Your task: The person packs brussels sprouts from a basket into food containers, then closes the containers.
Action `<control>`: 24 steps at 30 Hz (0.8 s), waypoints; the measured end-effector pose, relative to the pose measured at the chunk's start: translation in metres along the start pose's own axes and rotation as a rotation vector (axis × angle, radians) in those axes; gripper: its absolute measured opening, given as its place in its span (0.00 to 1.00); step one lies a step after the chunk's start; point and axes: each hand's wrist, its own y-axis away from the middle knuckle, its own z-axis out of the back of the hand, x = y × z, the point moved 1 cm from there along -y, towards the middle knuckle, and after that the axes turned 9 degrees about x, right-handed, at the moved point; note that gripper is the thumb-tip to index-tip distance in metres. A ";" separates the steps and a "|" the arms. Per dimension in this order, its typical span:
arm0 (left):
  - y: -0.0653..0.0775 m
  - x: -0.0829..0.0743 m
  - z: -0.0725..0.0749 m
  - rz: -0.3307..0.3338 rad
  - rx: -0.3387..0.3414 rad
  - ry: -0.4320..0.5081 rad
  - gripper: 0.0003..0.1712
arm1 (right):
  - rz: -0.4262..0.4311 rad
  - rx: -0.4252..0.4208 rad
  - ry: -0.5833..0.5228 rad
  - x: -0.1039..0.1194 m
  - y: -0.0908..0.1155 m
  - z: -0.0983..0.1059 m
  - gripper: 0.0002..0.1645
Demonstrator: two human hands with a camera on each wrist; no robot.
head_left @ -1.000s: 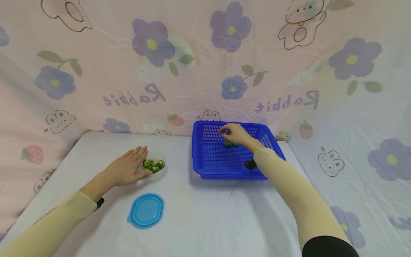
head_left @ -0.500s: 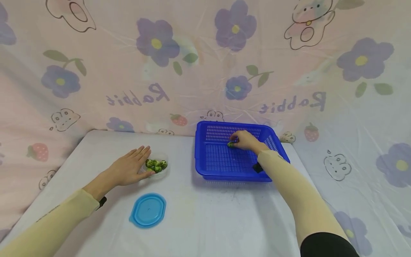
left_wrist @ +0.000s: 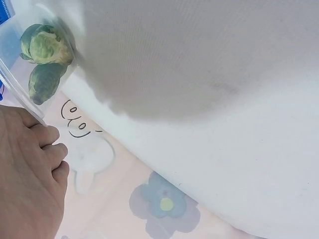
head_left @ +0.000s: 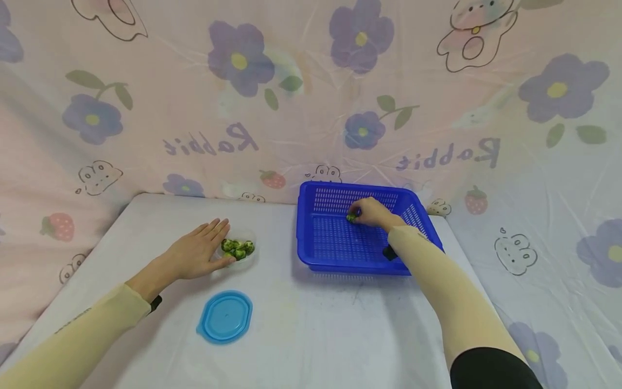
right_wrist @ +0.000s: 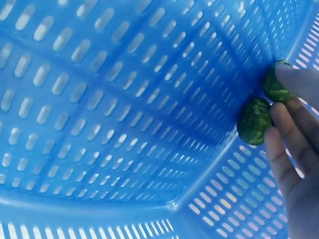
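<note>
My right hand [head_left: 371, 212] reaches into the blue basket [head_left: 335, 267]. In the right wrist view, its thumb and fingers close about one green Brussels sprout [right_wrist: 276, 82]. A second Brussels sprout [right_wrist: 255, 121] lies right at the other fingertips, against the basket's bottom near the wall. My left hand [head_left: 196, 253] lies with straight fingers along the near left side of a clear plastic container [head_left: 250, 260]. Several Brussels sprouts [head_left: 238, 249] fill part of that container. Through its wall, the left wrist view shows two of them, with the left hand [left_wrist: 30, 174] at the rim.
On the white table [head_left: 291, 335], a light blue lid [head_left: 225, 317] lies flat in front of the container. A patterned cloth [head_left: 291, 108] with flowers and rabbits hangs behind the table. The basket's slotted walls rise around my right hand.
My right hand has lowered into the basket and its fingers have closed around a Brussels sprout. The left hand stays by the container. The head view has shifted slightly.
</note>
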 end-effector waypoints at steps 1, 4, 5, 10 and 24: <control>0.000 0.000 0.000 0.000 0.000 0.001 0.53 | 0.004 -0.001 0.004 0.000 0.000 0.000 0.16; 0.000 0.001 0.000 0.002 0.003 0.003 0.53 | 0.005 0.003 0.014 0.001 0.000 0.001 0.16; -0.001 0.001 0.000 0.002 0.005 0.003 0.53 | 0.001 0.006 0.011 0.002 0.000 0.002 0.15; -0.001 0.001 0.001 0.005 0.013 0.001 0.53 | -0.005 0.013 -0.009 0.006 0.001 0.006 0.14; 0.002 -0.002 0.006 -0.001 0.013 0.000 0.53 | 0.061 -0.008 -0.009 0.027 0.017 0.034 0.15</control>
